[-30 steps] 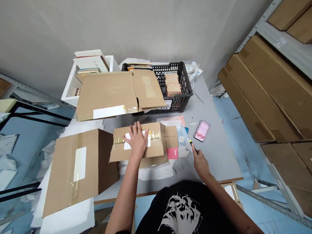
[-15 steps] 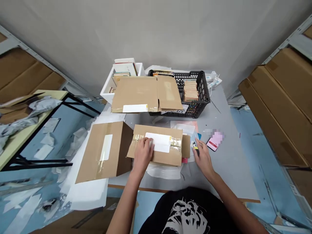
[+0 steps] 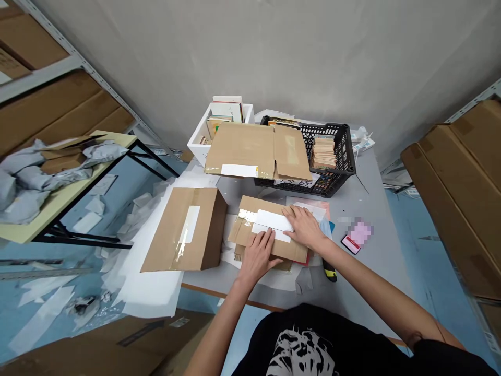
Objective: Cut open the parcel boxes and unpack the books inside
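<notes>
My left hand lies on the near edge of a flattened piece of cardboard, fingers stretched and thumb spread. My right hand rests on its right part with the fingers flat, touching a white label. That label appears split by a line along its length. Clear tape crosses the cardboard's left end, and more brown cardboard shows beneath. Just right of it, partly under my right forearm, is a black tool with a yellow end; its kind is unclear.
A closed carton stands at left. Behind are a white bin of books and a black crate with cards; a cardboard sheet lies across both. A phone lies right. A side table holds grey parcels.
My right hand has put down the black and yellow tool and moved left onto the cardboard. My left hand has shifted to the near edge. The view has turned slightly left.
</notes>
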Action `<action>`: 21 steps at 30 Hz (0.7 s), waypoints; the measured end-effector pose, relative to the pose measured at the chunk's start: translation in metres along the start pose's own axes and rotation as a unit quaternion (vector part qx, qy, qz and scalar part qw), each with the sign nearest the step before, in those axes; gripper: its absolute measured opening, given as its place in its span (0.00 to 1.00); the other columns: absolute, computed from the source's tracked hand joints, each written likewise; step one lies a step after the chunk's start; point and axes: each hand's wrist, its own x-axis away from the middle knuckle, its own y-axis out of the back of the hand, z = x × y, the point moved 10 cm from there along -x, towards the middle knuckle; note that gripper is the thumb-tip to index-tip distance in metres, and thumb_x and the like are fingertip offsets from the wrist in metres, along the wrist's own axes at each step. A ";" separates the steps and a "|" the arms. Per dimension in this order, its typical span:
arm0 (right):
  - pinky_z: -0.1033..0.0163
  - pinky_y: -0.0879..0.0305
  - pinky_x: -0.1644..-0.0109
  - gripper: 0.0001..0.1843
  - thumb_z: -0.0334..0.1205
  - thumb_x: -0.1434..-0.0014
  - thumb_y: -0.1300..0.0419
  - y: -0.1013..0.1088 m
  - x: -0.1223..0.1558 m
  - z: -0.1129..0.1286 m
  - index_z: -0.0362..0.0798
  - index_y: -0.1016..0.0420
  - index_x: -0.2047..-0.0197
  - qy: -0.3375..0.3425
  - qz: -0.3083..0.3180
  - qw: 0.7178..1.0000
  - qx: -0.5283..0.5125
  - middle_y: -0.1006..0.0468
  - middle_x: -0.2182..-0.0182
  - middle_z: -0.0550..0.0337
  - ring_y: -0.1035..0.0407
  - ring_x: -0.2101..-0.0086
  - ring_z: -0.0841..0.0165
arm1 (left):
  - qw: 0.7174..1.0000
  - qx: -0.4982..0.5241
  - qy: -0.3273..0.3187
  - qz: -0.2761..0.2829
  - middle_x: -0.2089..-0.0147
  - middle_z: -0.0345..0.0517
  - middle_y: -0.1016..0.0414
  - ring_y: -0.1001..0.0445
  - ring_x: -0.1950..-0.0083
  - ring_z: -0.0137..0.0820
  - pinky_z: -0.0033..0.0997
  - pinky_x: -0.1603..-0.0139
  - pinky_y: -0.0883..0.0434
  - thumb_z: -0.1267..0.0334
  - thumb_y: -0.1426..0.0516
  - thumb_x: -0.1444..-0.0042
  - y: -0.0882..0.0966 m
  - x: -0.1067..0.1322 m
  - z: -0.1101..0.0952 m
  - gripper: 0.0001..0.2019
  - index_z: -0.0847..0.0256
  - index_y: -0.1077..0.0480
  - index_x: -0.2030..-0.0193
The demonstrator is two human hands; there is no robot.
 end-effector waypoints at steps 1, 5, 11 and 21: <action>0.47 0.47 0.40 0.37 0.47 0.43 0.40 -0.002 -0.001 0.002 0.40 0.45 0.35 0.000 0.004 1.000 0.008 0.39 0.39 0.37 0.43 0.42 0.50 | 1.000 -0.007 0.001 0.009 0.35 0.57 0.39 0.38 0.39 0.45 0.43 0.41 0.39 0.44 0.43 0.47 -0.003 0.001 0.001 0.39 0.66 0.44 0.35; 0.46 0.43 0.42 0.35 0.43 0.41 0.43 -0.008 -0.004 0.012 0.34 0.45 0.36 0.026 0.034 0.997 0.057 0.41 0.38 0.31 0.42 0.42 0.48 | 1.000 -0.021 0.000 0.015 0.36 0.58 0.39 0.37 0.41 0.44 0.41 0.43 0.37 0.52 0.40 0.48 -0.004 0.003 0.003 0.38 0.67 0.46 0.34; 0.52 0.30 0.58 0.30 0.44 0.36 0.52 0.000 -0.005 0.018 0.33 0.45 0.37 0.097 0.095 0.986 0.094 0.38 0.41 0.26 0.32 0.50 0.49 | 0.999 -0.037 0.003 0.019 0.40 0.57 0.36 0.34 0.51 0.40 0.39 0.53 0.34 0.62 0.38 0.52 0.000 -0.002 -0.002 0.35 0.65 0.44 0.36; 0.57 0.29 0.62 0.23 0.32 0.35 0.58 0.015 0.012 0.023 0.36 0.41 0.39 0.152 0.132 0.971 0.131 0.28 0.49 0.33 0.24 0.60 0.57 | 0.995 -0.068 -0.069 0.022 0.41 0.56 0.36 0.35 0.52 0.40 0.42 0.55 0.37 0.66 0.46 0.45 0.007 0.005 -0.016 0.25 0.64 0.40 0.40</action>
